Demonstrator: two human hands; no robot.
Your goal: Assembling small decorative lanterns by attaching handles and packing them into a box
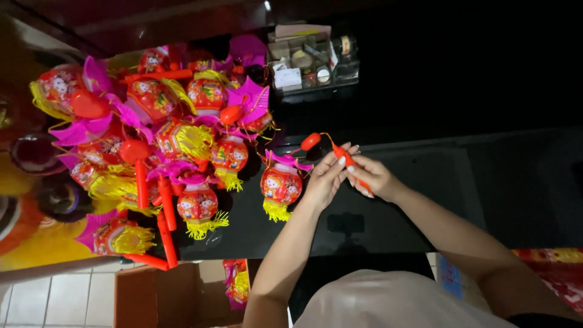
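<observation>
Black table [425,200], tray [313,58] of oddments

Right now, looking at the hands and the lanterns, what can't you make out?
Head view only:
- Orange stick: its lower part is covered by the right hand and left hand.
- Clear organizer box: contents too small and dim.
- Lantern pile: lanterns overlap, so no count.
- Cardboard box: cut off by the bottom edge.
</observation>
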